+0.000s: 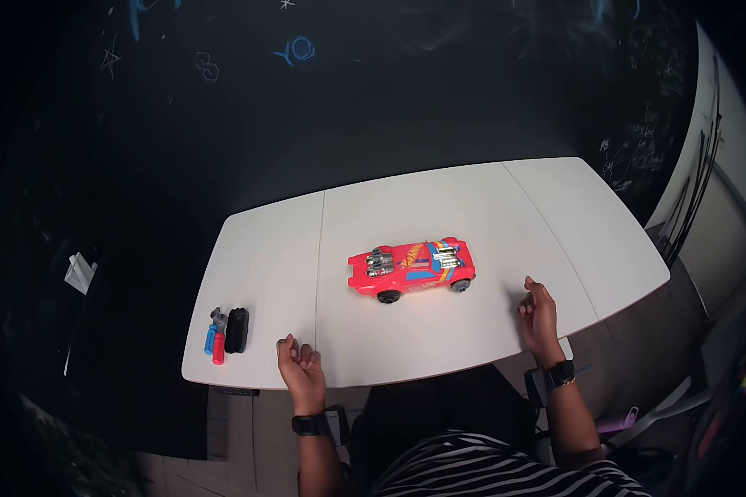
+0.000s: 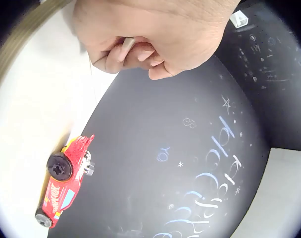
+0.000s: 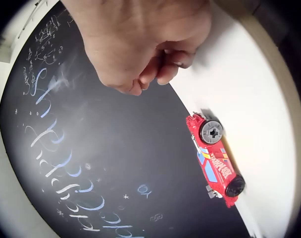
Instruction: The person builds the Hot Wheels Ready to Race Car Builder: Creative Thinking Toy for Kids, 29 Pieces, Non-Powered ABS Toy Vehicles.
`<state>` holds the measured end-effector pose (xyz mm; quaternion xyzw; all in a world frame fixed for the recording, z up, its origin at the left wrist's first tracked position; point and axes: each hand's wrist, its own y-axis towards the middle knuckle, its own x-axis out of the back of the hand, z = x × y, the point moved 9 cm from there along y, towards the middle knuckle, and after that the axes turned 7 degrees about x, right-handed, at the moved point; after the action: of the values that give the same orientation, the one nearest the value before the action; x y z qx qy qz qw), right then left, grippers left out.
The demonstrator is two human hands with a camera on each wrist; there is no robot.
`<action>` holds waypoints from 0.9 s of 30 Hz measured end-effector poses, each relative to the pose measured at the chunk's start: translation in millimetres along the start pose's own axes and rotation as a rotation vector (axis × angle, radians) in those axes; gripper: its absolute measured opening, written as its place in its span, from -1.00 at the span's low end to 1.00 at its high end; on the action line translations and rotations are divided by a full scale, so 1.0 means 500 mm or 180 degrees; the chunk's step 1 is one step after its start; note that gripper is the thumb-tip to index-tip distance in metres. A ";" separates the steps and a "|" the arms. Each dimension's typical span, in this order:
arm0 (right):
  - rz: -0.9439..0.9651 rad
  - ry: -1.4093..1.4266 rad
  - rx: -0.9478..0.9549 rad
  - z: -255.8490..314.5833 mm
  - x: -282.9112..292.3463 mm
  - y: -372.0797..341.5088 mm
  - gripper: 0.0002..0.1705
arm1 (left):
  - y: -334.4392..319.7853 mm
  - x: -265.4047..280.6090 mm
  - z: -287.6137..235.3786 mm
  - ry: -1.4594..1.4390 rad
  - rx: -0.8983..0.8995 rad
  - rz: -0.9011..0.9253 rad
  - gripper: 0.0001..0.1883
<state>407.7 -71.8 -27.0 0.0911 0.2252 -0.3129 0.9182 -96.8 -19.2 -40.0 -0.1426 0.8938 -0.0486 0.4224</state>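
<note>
A red toy car with blue windows and silver engine parts stands on the white table. My left hand is at the front edge, left of the car, its fingers loosely curled. On the car's other side is my right hand, also loosely curled near the edge. Neither hand touches the car. In the left wrist view the car is below my left hand; in the right wrist view it is below my right hand. I see nothing held in either.
At the table's left end lie a blue-handled tool, a red-handled tool and a black object. A dark chalkboard wall with drawings stands behind the table. Dark poles lean at the right.
</note>
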 end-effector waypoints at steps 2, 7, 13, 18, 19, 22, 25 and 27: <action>0.0050 0.0131 -0.0009 -0.005 0.016 -0.006 -0.79 | 0.002 0.009 0.002 -0.0028 0.0008 0.0076 -0.69; 0.0385 0.0639 0.0031 0.000 0.008 -0.014 -0.78 | 0.004 -0.005 0.006 -0.0129 0.0187 0.0472 -0.74; 0.0464 0.0612 -0.0024 -0.004 0.002 -0.013 -0.75 | 0.002 -0.011 0.007 -0.0241 0.0473 0.0894 -0.75; 0.0552 0.0651 -0.0093 -0.007 -0.001 -0.013 -0.75 | -0.008 -0.021 0.006 -0.0329 0.0489 0.0905 -0.76; 0.0623 0.0636 -0.0099 -0.006 -0.005 -0.012 -0.75 | -0.008 -0.024 0.005 -0.0337 0.0472 0.0898 -0.77; 0.0748 0.0894 -0.0225 -0.011 -0.012 -0.012 -0.77 | -0.007 -0.030 0.007 -0.0307 0.0483 0.1014 -0.77; 0.0810 0.0929 -0.0246 -0.010 -0.013 -0.009 -0.77 | -0.005 -0.030 0.007 -0.0205 0.0496 0.0932 -0.77; 0.0804 0.0915 -0.0261 -0.004 -0.015 -0.011 -0.76 | -0.003 -0.029 0.008 -0.0251 0.0520 0.0954 -0.77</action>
<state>398.3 -71.4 -25.3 0.1250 0.3533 -0.1695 0.9115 -84.9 -16.1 -31.4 0.0252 0.8809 -0.0519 0.4698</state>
